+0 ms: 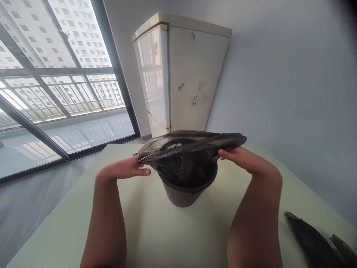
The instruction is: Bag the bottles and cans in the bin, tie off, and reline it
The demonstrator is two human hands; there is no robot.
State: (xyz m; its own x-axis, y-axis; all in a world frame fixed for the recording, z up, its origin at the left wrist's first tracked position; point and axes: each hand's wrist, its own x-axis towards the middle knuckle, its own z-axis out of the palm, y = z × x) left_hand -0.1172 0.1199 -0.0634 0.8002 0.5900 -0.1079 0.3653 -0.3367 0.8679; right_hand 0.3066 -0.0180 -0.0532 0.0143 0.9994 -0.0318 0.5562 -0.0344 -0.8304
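Note:
A thin black garbage bag (192,163) sits over and partly inside a dark trash bin (184,197), its mouth spread wide above the bin's rim. My left hand (125,169) grips the left edge of the bag, with the fingers partly hidden by the film and the thumb sticking out below. At the opposite edge, my right hand (238,156) holds the bag, fingers under the plastic and thumb towards the bin. The bin stands upright between my hands.
The bin rests on a pale green table (156,238). Dark, crumpled-looking items (312,238) lie at the table's right front. Behind stands a worn white refrigerator (192,74) against the wall, with a large sliding glass door (92,93) to the left.

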